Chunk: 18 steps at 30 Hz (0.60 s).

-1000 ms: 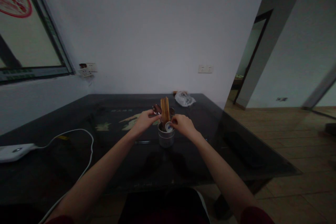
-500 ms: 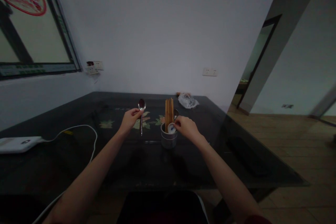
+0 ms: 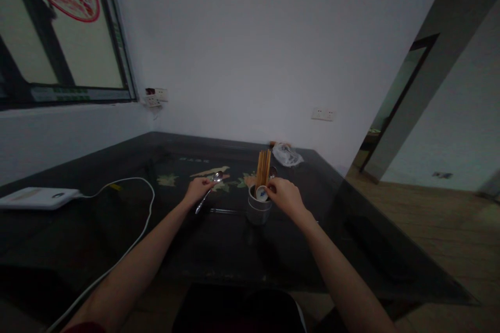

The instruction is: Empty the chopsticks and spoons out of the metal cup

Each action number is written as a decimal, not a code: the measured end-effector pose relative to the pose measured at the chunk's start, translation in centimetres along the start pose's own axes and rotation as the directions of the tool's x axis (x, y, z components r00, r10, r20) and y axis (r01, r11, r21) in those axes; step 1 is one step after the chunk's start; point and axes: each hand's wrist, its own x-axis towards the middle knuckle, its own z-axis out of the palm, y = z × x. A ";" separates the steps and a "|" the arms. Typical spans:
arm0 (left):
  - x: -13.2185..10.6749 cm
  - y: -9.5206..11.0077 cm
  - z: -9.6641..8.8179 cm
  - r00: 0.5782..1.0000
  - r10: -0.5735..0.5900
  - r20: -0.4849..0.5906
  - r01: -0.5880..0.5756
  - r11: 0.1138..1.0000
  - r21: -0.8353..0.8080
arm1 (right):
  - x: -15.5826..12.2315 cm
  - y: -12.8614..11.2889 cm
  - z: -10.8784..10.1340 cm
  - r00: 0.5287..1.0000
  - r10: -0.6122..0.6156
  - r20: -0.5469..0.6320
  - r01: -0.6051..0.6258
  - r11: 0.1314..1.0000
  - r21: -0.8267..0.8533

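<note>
Both hands are working at the holder (image 3: 259,212) on the table (image 3: 219,255). Left of it, my left hand (image 3: 198,188) is pinching a spoon (image 3: 208,192) near its bowl, handle slanting down toward the table. My right hand (image 3: 286,196) is resting against the holder's right rim, fingers curling toward a white spoon (image 3: 261,194) inside; whether they are gripping it I cannot tell. Chopsticks (image 3: 263,168) are standing upright in the holder, a bag (image 3: 287,155) lying well behind it.

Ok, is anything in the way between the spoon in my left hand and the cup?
Nothing upright; a thin utensil lies flat on the table between the spoon in the left hand and the cup.
</note>
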 end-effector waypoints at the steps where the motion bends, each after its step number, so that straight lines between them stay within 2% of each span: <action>1: 0.2 -0.4 0.0 1.000 0.006 0.000 -0.006 0.999 0.047 | 0.0 -0.1 -0.1 1.000 0.000 -0.010 0.000 1.000 -0.006; 7: 0.7 -2.0 0.1 1.000 -0.019 -0.001 0.018 0.972 0.236 | 0.4 -0.7 -1.4 0.995 -0.044 -0.087 0.043 0.999 -0.020; 13: 0.5 -1.8 0.2 1.000 -0.016 0.024 0.008 0.953 0.304 | 1.8 -0.9 -5.8 0.964 -0.069 -0.256 0.067 0.998 -0.016; 16: 0.3 -1.7 0.3 0.998 -0.026 0.053 0.006 0.940 0.341 | 2.6 -2.2 -7.9 0.945 -0.089 -0.316 0.096 0.995 0.006; 18: 0.3 -1.7 0.4 0.997 -0.044 0.064 0.017 0.931 0.365 | 3.0 -4.0 -8.2 0.944 -0.126 -0.305 0.134 0.991 0.007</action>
